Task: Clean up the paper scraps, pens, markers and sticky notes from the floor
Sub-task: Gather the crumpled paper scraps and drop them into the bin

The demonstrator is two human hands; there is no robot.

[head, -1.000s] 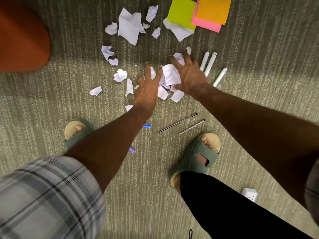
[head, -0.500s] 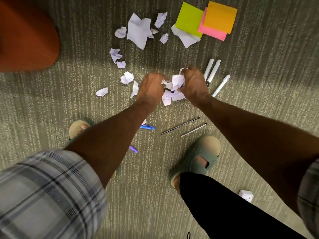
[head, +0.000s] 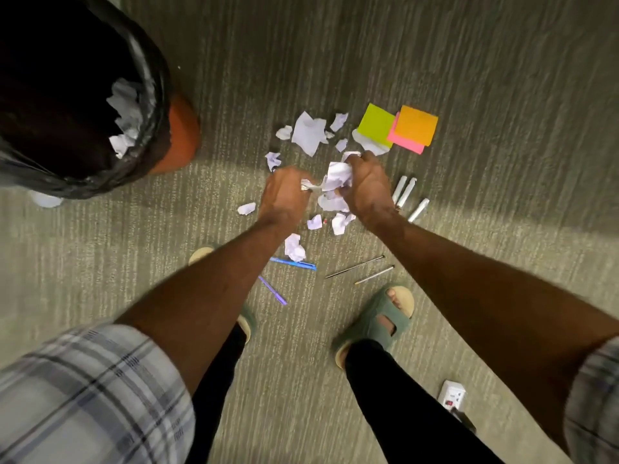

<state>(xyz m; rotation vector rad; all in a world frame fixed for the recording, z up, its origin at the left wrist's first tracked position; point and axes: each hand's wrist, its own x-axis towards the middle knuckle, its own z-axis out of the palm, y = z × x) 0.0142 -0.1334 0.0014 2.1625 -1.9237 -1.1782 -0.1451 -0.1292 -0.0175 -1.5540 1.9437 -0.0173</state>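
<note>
White paper scraps (head: 338,175) bunched between both hands, just above the carpet (head: 469,78). The right hand (head: 366,189) is curled round them and the left hand (head: 284,195) seemingly pinches an edge. Squeeze tight, cup underneath, then carry to the bin (head: 159,95) on the left.

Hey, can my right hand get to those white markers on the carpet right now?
Probably yes, but awkwardly: the white markers lie uncovered just beside the right hand, yet its fingers are curled round crumpled paper scraps, so it would likely need emptying first.
</note>
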